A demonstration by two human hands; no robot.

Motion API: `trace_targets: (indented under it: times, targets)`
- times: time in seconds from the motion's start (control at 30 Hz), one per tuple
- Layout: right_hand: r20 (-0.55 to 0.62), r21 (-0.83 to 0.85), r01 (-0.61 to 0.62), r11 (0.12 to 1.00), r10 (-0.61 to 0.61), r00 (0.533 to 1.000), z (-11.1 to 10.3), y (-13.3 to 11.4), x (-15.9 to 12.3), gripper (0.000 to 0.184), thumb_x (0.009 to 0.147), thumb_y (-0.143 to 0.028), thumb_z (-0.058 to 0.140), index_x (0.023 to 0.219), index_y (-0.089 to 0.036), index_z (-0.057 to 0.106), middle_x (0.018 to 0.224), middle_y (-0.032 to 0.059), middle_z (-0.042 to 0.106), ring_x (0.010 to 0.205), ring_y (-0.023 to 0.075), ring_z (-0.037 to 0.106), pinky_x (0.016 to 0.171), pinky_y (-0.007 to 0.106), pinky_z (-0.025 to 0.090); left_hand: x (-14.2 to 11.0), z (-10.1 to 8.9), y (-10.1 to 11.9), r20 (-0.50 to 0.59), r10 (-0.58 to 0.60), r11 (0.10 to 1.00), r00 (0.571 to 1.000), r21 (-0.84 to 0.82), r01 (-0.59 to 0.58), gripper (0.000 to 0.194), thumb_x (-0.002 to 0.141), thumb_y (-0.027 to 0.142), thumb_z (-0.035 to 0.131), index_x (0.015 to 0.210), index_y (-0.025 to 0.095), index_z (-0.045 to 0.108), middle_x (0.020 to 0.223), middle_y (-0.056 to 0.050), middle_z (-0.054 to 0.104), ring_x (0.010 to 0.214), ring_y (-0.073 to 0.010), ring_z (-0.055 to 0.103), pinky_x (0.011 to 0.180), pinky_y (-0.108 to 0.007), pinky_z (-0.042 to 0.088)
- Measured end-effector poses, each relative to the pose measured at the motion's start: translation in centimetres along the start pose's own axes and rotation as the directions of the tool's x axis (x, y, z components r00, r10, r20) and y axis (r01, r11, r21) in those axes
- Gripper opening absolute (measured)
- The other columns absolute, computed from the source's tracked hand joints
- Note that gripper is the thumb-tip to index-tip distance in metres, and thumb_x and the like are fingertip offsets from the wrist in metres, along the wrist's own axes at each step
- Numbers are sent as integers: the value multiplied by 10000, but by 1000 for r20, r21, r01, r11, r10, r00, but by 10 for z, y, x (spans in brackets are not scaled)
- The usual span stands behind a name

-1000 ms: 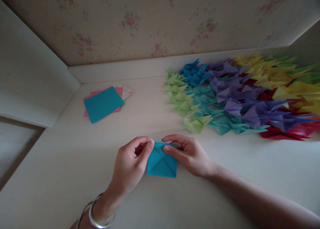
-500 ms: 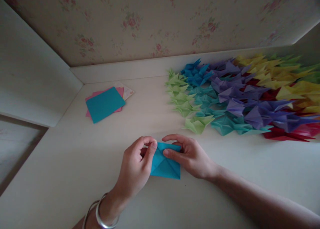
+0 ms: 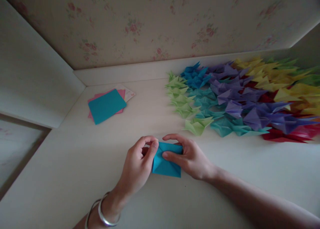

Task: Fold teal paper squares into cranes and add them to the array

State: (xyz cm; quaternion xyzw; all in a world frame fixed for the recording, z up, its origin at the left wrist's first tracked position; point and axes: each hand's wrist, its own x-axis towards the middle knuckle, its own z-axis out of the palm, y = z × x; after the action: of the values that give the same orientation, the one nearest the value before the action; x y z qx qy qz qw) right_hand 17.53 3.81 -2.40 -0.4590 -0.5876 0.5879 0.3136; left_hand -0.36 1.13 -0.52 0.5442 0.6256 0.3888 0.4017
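Note:
Between my two hands is a folded blue origami paper (image 3: 165, 167), roughly square, with diagonal creases on its face. My left hand (image 3: 140, 164) pinches its upper left corner between thumb and index finger; the other fingers curl behind and are partly hidden. From the right side my right hand (image 3: 191, 157) grips the paper, thumb lying on its front and some fingers behind it. The right index finger arches above the top edge, apart from the left fingertips.
On the white table (image 3: 100, 162), a stack of blue and pink paper sheets (image 3: 107, 106) lies at the back left. Rows of folded paper cranes (image 3: 232, 96) in green, blue, purple, yellow and red cover the back right. Behind stands a flowered wall (image 3: 150, 26).
Both hands stay nearly where they were, still holding the blue paper, which has tilted slightly. The whole view has shifted a little.

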Motion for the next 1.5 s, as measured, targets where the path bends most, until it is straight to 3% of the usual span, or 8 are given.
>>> trace_targets:
  times: [0.1,0.23,0.57,0.8,1.13,1.27,1.37,1.5]
  targets:
    - [-64,-18,-17,1000,15,998,-1,-1,2,388,793,-376,732,1126,-189,664,980,66,708,817,202,651,656,272,524,-2,-1,1,92,-60,996,994,-59,66,308,941,455,529,1112,214,614,778,2,654,572,-122,574,467,-187,434]
    - [-74,57,-22,998,27,997,-2,0,5,330,816,-427,709,1036,-181,698,917,56,709,805,204,644,681,281,520,-4,-2,0,241,-30,999,970,-24,37,258,928,438,563,933,197,656,596,48,531,503,-98,474,448,-177,363]
    - [84,251,-116,961,98,992,-1,-5,6,380,879,-521,596,762,-161,629,682,3,559,632,147,498,592,253,416,2,-4,3,315,-187,939,930,-221,263,313,902,487,574,797,193,593,553,75,411,440,-79,354,394,-178,274]
    - [226,-127,46,991,-16,974,-2,-3,-1,384,971,-434,480,713,-163,568,657,-31,430,605,111,366,539,237,308,3,-9,-1,236,-47,999,971,2,48,273,931,437,551,843,193,634,638,37,501,593,-126,450,524,-221,341]
    - [232,-103,1,995,23,972,-4,-6,0,431,978,-460,458,651,-182,416,655,-47,312,603,102,297,525,240,268,6,-12,-3,228,-25,998,973,55,13,343,947,453,516,746,185,588,621,51,444,600,-126,415,550,-227,332]
    - [238,71,-37,997,20,971,-3,-5,2,391,980,-459,464,765,-157,588,685,-21,458,643,121,428,590,245,368,11,-12,-5,226,-76,996,971,-35,86,325,915,460,572,768,177,639,658,35,517,643,-131,450,574,-217,356]
    - [168,217,-48,975,11,986,-3,-1,0,367,1008,-434,408,1102,-176,651,861,35,644,712,151,574,680,279,465,14,-14,-6,200,-156,972,967,-142,186,305,886,466,616,807,177,676,711,19,587,683,-137,487,604,-214,387]
    - [33,159,149,976,-156,987,-5,6,-6,351,1013,-288,404,1337,-257,534,1305,96,598,831,160,649,764,313,526,16,-17,-5,185,-250,905,951,-306,297,253,829,426,700,784,177,686,701,24,604,660,-123,496,589,-202,400]
